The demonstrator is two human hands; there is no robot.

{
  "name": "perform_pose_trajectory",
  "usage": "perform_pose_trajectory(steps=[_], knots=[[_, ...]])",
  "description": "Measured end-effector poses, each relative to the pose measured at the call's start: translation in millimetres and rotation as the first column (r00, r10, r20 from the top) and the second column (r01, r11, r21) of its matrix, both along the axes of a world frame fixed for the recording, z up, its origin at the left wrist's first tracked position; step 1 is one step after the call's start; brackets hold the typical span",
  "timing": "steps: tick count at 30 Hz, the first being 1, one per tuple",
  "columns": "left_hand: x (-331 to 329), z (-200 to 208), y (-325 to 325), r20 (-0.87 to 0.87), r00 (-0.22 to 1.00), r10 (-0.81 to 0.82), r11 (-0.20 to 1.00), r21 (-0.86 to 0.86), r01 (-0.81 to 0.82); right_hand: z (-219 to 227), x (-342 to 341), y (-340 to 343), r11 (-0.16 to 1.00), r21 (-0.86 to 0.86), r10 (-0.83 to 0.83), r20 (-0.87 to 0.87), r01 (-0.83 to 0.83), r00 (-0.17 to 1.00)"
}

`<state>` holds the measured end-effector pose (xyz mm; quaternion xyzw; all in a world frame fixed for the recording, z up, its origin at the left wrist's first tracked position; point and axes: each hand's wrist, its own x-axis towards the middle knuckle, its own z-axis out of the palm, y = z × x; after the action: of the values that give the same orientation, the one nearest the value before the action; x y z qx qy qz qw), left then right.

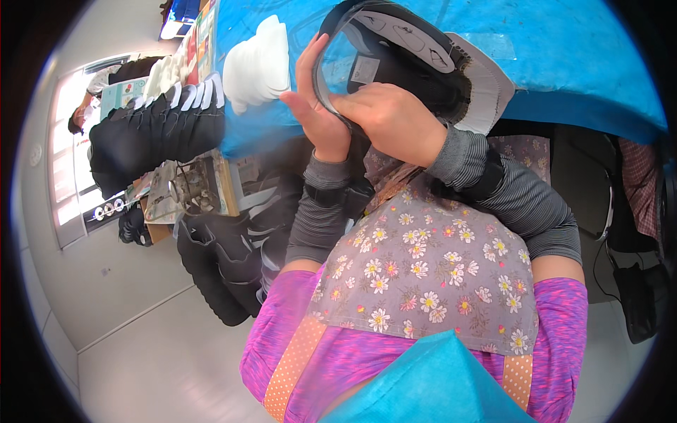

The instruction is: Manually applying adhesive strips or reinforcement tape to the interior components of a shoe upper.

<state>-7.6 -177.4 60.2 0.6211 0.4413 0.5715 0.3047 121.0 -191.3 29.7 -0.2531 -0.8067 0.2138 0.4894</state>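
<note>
A black shoe upper (451, 88) with a pale lining edge is held up over the near edge of the blue-covered table. Inside it shows a white panel (402, 35) with printed line drawings, and a small label. My right hand (398, 123) is closed on the rim of the upper, its fingertips partly hidden behind the knuckles. Against the outside of the same curved rim rests my left hand (321, 116), fingers stretched out and thumb apart. Left of the hands, a stack of white sole-shaped pieces (257, 63) lies on the table.
The blue table covering (564, 56) stretches across the top. A row of black uppers (155, 137) with white tabs projects at the left. More black uppers (222, 261) hang low beside my left forearm. A dark chair (578, 183) stands at the right.
</note>
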Motion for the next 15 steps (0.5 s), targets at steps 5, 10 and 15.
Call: perform_pose_trajectory(steps=[5, 10, 15], knots=[[-4.3, -3.7, 2.5, 0.033, 0.999, -0.013, 0.999, 0.032, 0.012, 1.7, 5.1, -5.8, 0.992, -0.071, 0.108, 0.017, -0.107, 0.994], [-4.8, 2.5, 1.8, 0.111, 0.992, -0.053, 0.997, -0.042, 0.058, 2.2, 11.6, 2.8, 0.995, -0.017, 0.100, -0.053, -0.101, 0.994], [-6.0, 1.8, 3.1, 0.076, 0.996, -0.037, 0.998, -0.046, 0.041, 56.7, 34.7, 57.0, 0.851, 0.435, -0.301, -0.057, 0.295, 0.952]])
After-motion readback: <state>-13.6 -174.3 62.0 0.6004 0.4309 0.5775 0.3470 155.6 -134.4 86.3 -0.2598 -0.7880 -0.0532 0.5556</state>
